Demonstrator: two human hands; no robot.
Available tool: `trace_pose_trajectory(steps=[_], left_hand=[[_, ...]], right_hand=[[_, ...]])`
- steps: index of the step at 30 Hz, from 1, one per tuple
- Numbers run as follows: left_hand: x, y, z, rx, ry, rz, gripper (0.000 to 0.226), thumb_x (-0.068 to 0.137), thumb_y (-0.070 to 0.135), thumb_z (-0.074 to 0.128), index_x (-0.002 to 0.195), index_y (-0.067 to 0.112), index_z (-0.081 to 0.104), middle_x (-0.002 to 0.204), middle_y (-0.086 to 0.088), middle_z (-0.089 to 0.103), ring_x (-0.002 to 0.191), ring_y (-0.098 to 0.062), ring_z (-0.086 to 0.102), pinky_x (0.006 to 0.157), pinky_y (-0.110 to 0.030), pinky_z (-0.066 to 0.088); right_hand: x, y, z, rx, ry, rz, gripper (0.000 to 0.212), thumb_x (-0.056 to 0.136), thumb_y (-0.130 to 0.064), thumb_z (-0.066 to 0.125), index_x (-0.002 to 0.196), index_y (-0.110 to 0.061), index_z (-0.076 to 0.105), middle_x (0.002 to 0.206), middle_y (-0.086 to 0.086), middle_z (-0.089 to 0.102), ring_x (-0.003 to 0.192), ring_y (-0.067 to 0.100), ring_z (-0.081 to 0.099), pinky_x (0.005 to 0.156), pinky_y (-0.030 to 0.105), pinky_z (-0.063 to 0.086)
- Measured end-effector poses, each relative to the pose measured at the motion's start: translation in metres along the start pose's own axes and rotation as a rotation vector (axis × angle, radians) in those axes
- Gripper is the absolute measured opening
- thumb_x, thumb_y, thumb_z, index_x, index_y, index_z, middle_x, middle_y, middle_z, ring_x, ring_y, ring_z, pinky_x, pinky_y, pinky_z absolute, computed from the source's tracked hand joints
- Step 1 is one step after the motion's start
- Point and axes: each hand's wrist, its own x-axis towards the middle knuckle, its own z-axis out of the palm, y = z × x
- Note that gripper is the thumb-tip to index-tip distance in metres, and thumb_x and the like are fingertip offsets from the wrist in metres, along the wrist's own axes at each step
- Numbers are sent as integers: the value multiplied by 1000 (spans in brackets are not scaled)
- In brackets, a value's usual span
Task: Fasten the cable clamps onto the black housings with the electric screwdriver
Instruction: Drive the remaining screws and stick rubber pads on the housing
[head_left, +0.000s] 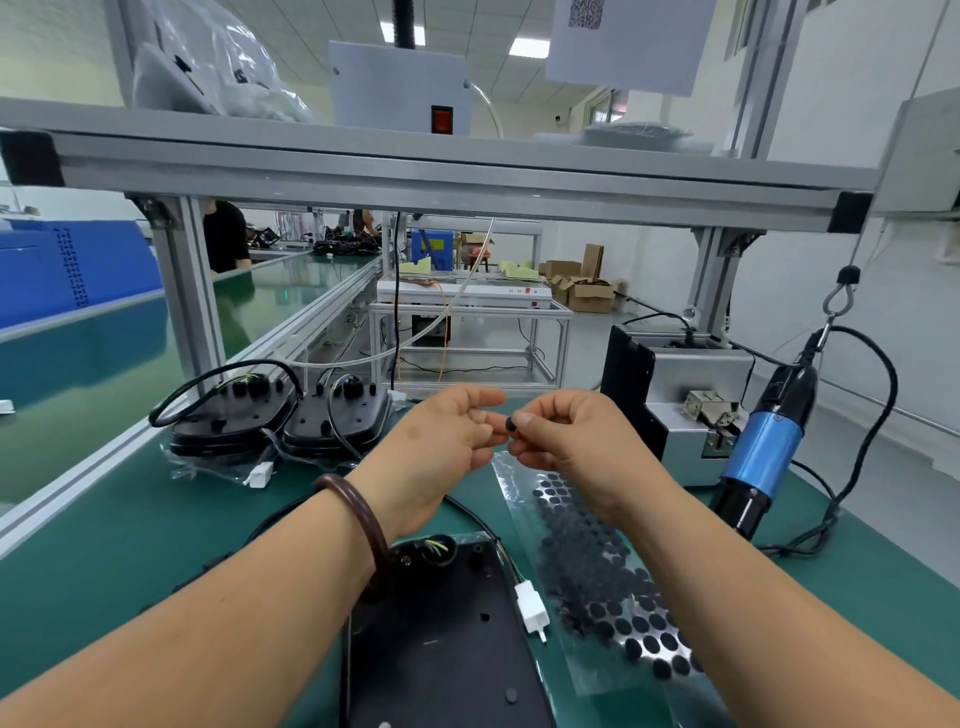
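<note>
Head view showed a flat black plastic housing (447, 639) lying on the green bench mat (156, 519) directly below the forearms. It had small round holes in its surface, and a black cable ending in a white plastic connector (531, 608) ran along its right edge. Two more black housings with coiled black cables (228, 415) (337, 415) sat side by side at the far left, resting on clear plastic bags. The blue-and-black electric screwdriver (763, 452) hung tilted from a metal hook at the right, well apart from both hands and just beside a silver-and-black screw feeder box (691, 384).

Both hands were raised above the mat. The right hand (566, 441) pinched a small black round piece (511, 425) between thumb and forefinger. The left hand (441, 441), with a dark brown bangle (363, 519) on its wrist, had its fingers loosely bent with their tips just beside that piece. Whether they touched it could not be told.

A clear backing strip covered with black round dots (597, 571) lay right of the near housing. A white sheet with a square printed code (586, 11) hung overhead, too small to read.
</note>
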Motion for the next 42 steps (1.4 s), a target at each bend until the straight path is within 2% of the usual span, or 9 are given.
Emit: trace_pose_trajectory(steps=[13, 20, 23, 25, 27, 28, 30, 33, 42], left_hand=[[-25, -8, -17, 10, 52, -33, 41, 93, -9, 35, 121, 14, 55, 100, -3, 65, 98, -12, 62, 79, -22, 47], [-38, -8, -23, 110, 11, -29, 45, 95, -5, 38, 132, 20, 47, 120, -3, 61, 106, -10, 58, 87, -23, 46], [-54, -8, -32, 496, -5, 33, 52, 95, 22, 52, 143, 26, 34, 141, 1, 47, 124, -12, 47, 102, -27, 39], [-73, -8, -37, 819, -102, 61, 92, 79, 64, 57, 151, 29, 13, 154, 6, 25, 141, -11, 25, 115, -29, 23], [-93, -12, -30, 1071, -267, 13, 130, 51, 94, 45, 149, 32, -13, 156, 17, -6, 144, -5, -10, 120, -35, 1], [-102, -18, -23, 1184, -338, -6, 135, 48, 95, 45, 147, 31, -21, 153, 19, -19, 141, -3, -23, 118, -37, -8], [-115, -33, -8, 1358, -386, -12, 124, 69, 73, 60, 146, 25, -25, 151, 12, -33, 138, -7, -31, 114, -37, -15], [-118, -45, -1, 1362, -389, 6, 105, 86, 51, 57, 147, 20, -23, 149, 2, -39, 137, -12, -34, 113, -34, -18], [-95, -33, -34, 1303, -466, -16, 134, 54, 87, 51, 143, 25, -28, 144, 9, -44, 131, -7, -41, 114, -30, -15]], right_hand=[[-12, 5, 16, -170, -36, -35, 18, 92, -10, 61, 74, -12, 62, 60, 3, 63, 56, 8, 56, 55, 18, 48], [-15, 7, 17, -151, -72, -1, 22, 91, -10, 62, 70, -16, 61, 57, -4, 60, 53, 6, 56, 51, 17, 43], [-17, 4, 13, -125, -151, 86, 21, 90, -8, 63, 69, -13, 61, 55, -5, 58, 49, 5, 54, 46, 16, 41], [-17, 3, 9, -121, -183, 140, 20, 90, -7, 63, 70, -11, 60, 55, -3, 56, 47, 5, 52, 44, 17, 40], [-17, 4, 7, -132, -186, 173, 21, 90, -7, 63, 70, -10, 59, 56, -1, 55, 47, 6, 50, 44, 17, 40], [-17, 4, 7, -133, -185, 186, 21, 90, -7, 62, 69, -11, 59, 56, -1, 55, 48, 6, 50, 44, 17, 40], [-17, 5, 8, -130, -184, 205, 22, 90, -7, 62, 69, -11, 58, 57, -1, 55, 48, 6, 50, 44, 16, 40], [-17, 5, 10, -125, -189, 224, 22, 91, -6, 61, 70, -11, 58, 58, 0, 55, 48, 6, 50, 45, 17, 40], [-19, 8, 13, -138, -293, 262, 23, 89, -7, 62, 68, -12, 57, 56, -1, 54, 49, 7, 49, 46, 17, 39]])
